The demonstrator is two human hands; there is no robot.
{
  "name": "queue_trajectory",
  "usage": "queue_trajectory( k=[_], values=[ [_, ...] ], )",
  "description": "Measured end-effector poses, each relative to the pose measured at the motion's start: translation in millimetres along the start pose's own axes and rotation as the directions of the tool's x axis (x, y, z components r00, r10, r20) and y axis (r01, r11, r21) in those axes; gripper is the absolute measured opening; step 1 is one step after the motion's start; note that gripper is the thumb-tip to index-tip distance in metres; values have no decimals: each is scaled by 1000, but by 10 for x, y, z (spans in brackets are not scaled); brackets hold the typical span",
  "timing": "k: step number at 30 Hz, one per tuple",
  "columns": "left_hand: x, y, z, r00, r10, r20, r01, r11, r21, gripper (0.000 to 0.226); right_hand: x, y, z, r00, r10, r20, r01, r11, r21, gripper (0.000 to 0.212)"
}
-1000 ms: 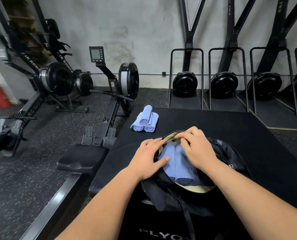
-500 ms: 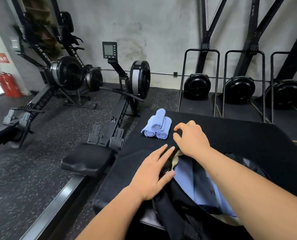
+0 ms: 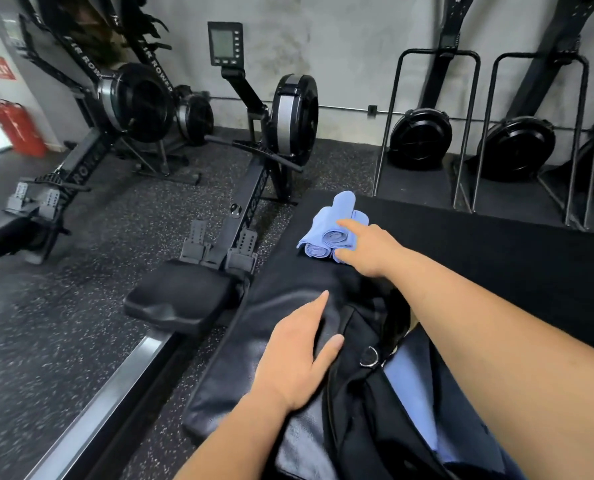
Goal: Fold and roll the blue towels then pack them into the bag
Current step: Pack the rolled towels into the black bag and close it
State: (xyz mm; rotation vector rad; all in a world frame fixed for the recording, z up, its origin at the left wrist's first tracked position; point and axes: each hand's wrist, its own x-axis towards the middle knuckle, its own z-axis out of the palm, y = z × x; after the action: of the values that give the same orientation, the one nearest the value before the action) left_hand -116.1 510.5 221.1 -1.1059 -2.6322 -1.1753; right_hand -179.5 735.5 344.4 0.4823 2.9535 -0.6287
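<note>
Work surface: a black padded platform (image 3: 496, 258), matte, its left edge running diagonally from the far corner down toward the camera. Beyond that edge lies speckled rubber gym flooring (image 3: 63, 323). A rowing machine (image 3: 254, 188) stands just beside the platform's left edge, its seat (image 3: 181, 296) close to the padding, leaving only a narrow strip of floor between them. A second rower (image 3: 115, 109) sits further left, with open floor between the two. A red fire extinguisher (image 3: 18, 133) stands by the left wall. Along the grey back wall are black fan units in metal frames (image 3: 423, 140), set close behind the platform's far edge.

The platform's right half is bare and offers open room. Near its far left corner sits a stack of rolled blue towels (image 3: 330, 230), one roll resting on top of two.

The right hand (image 3: 371, 247) reaches onto the stack, fingers spread and loosely curved, index finger on the top roll and thumb against the lower right roll; no closed grip is visible. The left hand (image 3: 299, 362) lies flat and open on the black bag (image 3: 357, 410) at the near edge, grasping nothing. Blue fabric (image 3: 413, 393) shows inside the bag's opening, probably packed towels, though the arm hides most of it
</note>
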Motion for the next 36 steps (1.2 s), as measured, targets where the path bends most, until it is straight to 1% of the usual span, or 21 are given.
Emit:
queue_trajectory(
  k=[2, 7, 11, 17, 20, 22, 25, 28, 32, 34, 36],
  values=[
    [11, -8, 14, 1000, 0, 6, 0, 1000, 22, 71, 134, -4, 65, 1000, -7, -17, 7, 1000, 6, 75],
    [0, -10, 39, 1000, -6, 6, 5, 997, 77, 73, 317, -29, 243, 999, -17, -28, 16, 1000, -16, 65],
    [-11, -15, 61, 1000, -9, 25, 7, 995, 104, 73, 436, 11, 341, 1000, 8, 10, -8, 1000, 18, 60],
    [-1, -32, 78, 999, -3, 39, -3, 987, 163, 71, 483, -1, 394, 1000, -11, 0, 11, 1000, 17, 57],
    [-11, -22, 80, 999, -11, 36, 4, 983, 183, 72, 477, -8, 406, 999, -38, -25, 39, 999, 19, 57],
    [-11, -26, 80, 999, -13, 39, 6, 983, 186, 73, 463, -11, 417, 997, -39, -69, 42, 998, 40, 59],
    [-10, -30, 77, 999, -11, 45, 2, 982, 187, 72, 453, -16, 407, 987, 0, -163, 20, 992, 123, 60],
    [-15, -35, 84, 999, -8, 44, -1, 981, 192, 72, 438, -17, 333, 960, 67, -272, 12, 960, 278, 56],
    [-2, -49, 87, 999, -11, 43, 3, 983, 184, 71, 298, -36, 187, 914, 155, -375, 61, 861, 505, 43],
    [-8, -53, 79, 999, -11, 48, 2, 984, 178, 71, 176, -38, 134, 898, 205, -390, 81, 795, 602, 36],
    [9, -59, 76, 999, -10, 48, 2, 986, 166, 70, 34, -31, 73, 893, 228, -389, 91, 754, 651, 30]
  ],
)
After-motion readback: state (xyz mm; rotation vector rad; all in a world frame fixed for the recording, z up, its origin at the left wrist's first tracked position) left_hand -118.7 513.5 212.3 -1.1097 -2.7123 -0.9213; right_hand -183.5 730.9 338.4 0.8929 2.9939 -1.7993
